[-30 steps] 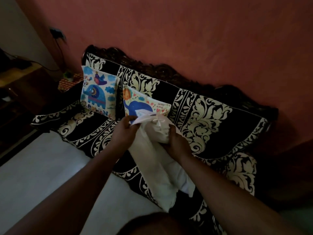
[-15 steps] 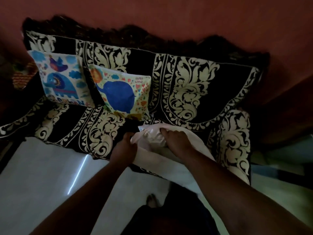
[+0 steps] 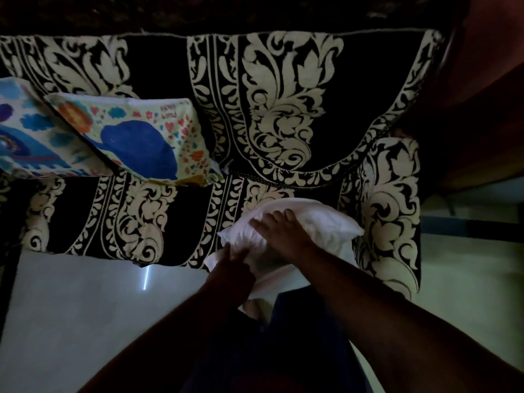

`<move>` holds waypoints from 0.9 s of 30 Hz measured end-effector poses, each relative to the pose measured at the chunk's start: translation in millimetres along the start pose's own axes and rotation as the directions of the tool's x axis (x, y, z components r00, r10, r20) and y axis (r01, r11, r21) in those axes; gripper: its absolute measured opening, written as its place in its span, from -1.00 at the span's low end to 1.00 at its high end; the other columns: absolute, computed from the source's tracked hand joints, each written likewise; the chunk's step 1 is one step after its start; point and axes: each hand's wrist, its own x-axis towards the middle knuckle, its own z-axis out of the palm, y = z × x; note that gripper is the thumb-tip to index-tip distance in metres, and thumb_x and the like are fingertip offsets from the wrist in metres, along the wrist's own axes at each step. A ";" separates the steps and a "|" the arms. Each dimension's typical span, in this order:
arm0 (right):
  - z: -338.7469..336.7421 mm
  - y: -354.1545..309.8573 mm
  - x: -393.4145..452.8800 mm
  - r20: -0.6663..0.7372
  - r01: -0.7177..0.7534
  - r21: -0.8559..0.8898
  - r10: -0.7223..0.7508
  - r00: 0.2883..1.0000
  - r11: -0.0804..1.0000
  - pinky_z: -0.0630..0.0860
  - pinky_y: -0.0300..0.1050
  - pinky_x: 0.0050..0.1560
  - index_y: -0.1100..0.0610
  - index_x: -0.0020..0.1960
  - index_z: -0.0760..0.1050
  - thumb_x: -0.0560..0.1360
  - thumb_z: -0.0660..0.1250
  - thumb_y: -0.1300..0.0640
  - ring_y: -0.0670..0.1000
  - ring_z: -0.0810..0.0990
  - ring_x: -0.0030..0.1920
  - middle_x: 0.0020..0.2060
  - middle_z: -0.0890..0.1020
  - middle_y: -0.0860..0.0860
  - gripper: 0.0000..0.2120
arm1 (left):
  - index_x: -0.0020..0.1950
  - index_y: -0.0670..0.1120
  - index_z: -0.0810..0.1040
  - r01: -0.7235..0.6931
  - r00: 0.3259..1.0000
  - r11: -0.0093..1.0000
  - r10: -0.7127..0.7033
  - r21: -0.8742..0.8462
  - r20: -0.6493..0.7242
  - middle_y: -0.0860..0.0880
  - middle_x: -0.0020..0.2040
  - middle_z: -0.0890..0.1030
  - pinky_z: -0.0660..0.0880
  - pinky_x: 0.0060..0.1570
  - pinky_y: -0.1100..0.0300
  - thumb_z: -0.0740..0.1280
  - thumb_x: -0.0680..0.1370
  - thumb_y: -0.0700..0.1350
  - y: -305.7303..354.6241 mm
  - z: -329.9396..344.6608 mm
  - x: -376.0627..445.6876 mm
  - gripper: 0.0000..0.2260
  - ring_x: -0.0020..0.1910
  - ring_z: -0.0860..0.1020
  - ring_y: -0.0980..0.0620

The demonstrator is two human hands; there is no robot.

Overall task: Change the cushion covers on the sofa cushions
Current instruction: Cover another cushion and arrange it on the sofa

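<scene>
While right hand presses, white cushion lies crosswise

Little can be read here. The whale cushion, leaning on the sofa back at the left, carries a small block of dark lettering in its far right corner, above the scattered hearts; it looks like two short lines, but the letters are too small and blurred to make out. The elephant cushion, at the far left edge and partly cut off by the frame, shows the tops of large blue letters along its near edge, and these are hidden too far to be read. No brand, number or sign shows on anything else.
</scene>
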 end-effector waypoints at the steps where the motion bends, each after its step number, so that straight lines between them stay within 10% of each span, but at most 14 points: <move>1: -1.8 2.3 -2.7 0.010 -0.021 0.018 0.021 1.000 1.000 0.40 0.18 0.21 -0.03 0.52 0.32 0.45 0.35 -0.07 0.16 0.54 0.08 0.15 0.56 0.07 -0.35 | 0.40 -0.01 0.51 -0.024 0.997 1.000 0.024 0.000 0.067 -0.11 0.45 0.45 -0.23 0.47 -0.38 0.17 0.66 -0.03 -5.0 -6.5 3.9 -0.67 0.58 0.10 -0.22; 5: -0.5 5.2 -31.3 -0.012 -0.020 0.181 0.023 1.000 0.983 0.28 0.34 0.42 -0.01 0.47 0.39 0.54 0.17 -0.11 0.18 0.47 0.34 0.31 0.52 0.09 -0.48 | 0.42 0.03 0.47 -0.045 0.999 0.946 0.040 -0.322 -0.025 -0.02 0.34 0.55 0.30 0.35 0.01 0.15 0.65 -0.02 -32.0 -30.2 14.9 -0.65 0.35 0.48 -0.09; 8: 13.8 13.4 -68.4 0.021 0.005 0.306 -0.013 1.000 0.952 0.18 0.24 0.51 -0.03 0.41 0.47 0.60 0.15 -0.11 0.13 0.38 0.45 0.39 0.50 0.03 -0.57 | 0.25 -0.09 0.56 -0.037 0.993 0.647 -0.064 -0.761 -0.103 -0.11 0.13 0.62 0.39 0.01 0.17 0.13 0.48 0.05 -62.3 -32.8 9.9 -0.56 0.16 0.57 -0.12; 11: 27.3 32.2 -108.9 -0.022 -0.002 0.346 0.011 1.000 0.938 0.49 0.10 0.33 0.08 0.19 0.65 0.58 0.15 -0.23 0.14 0.59 0.24 0.18 0.65 0.07 -0.51 | 0.14 -0.13 0.57 -0.039 0.995 0.568 -0.054 -0.822 -0.085 -0.08 0.01 0.60 0.44 -0.02 0.13 0.18 0.42 0.13 -87.2 -24.0 6.8 -0.54 0.06 0.57 -0.11; 16: 9.3 48.1 -149.7 -0.010 -0.179 0.637 0.240 0.971 0.750 0.52 -0.07 0.11 0.10 0.04 0.64 0.57 0.11 -0.37 0.01 0.58 0.06 0.01 0.64 0.01 -0.41 | 0.24 -0.12 0.59 -0.025 1.000 0.679 0.028 -0.733 -0.009 -0.02 0.13 0.62 0.49 0.15 0.25 0.26 0.44 0.47 -94.8 -3.8 9.7 -0.28 0.16 0.58 -0.08; 19: -16.2 46.1 -156.8 0.140 -0.357 0.747 0.391 0.910 0.562 0.42 -0.18 -0.08 0.05 -0.05 0.58 0.48 -0.01 -0.54 -0.13 0.53 -0.10 -0.13 0.62 -0.08 -0.29 | 0.20 -0.07 0.63 -0.057 0.981 0.865 -0.043 -0.498 -0.187 -0.07 0.02 0.70 0.56 -0.01 0.17 -0.18 0.34 0.66 -103.1 15.4 16.8 0.01 0.00 0.68 -0.10; 24: -25.5 44.7 -148.8 0.243 -0.613 0.262 0.563 0.790 0.746 0.37 0.13 0.25 0.01 0.06 0.62 0.54 -0.01 -0.47 0.09 0.62 0.11 0.05 0.67 0.00 -0.34 | 0.35 0.21 0.42 -0.009 0.998 0.864 -0.027 -0.503 -0.064 0.05 0.25 0.53 0.52 0.16 0.06 0.04 0.35 0.58 -120.9 13.5 27.5 -0.28 0.16 0.58 -0.03; 27: -19.8 57.7 -136.9 0.482 -0.710 0.382 0.528 0.700 0.592 0.35 0.06 0.24 -0.04 -0.09 0.60 0.45 0.02 -0.55 0.09 0.58 0.15 0.03 0.64 0.04 -0.34 | 0.36 0.06 0.53 0.039 0.998 0.858 -0.059 -0.512 -0.023 -0.02 0.32 0.50 0.46 0.22 0.08 0.12 0.55 0.38 -123.1 9.2 30.3 -0.43 0.24 0.53 -0.05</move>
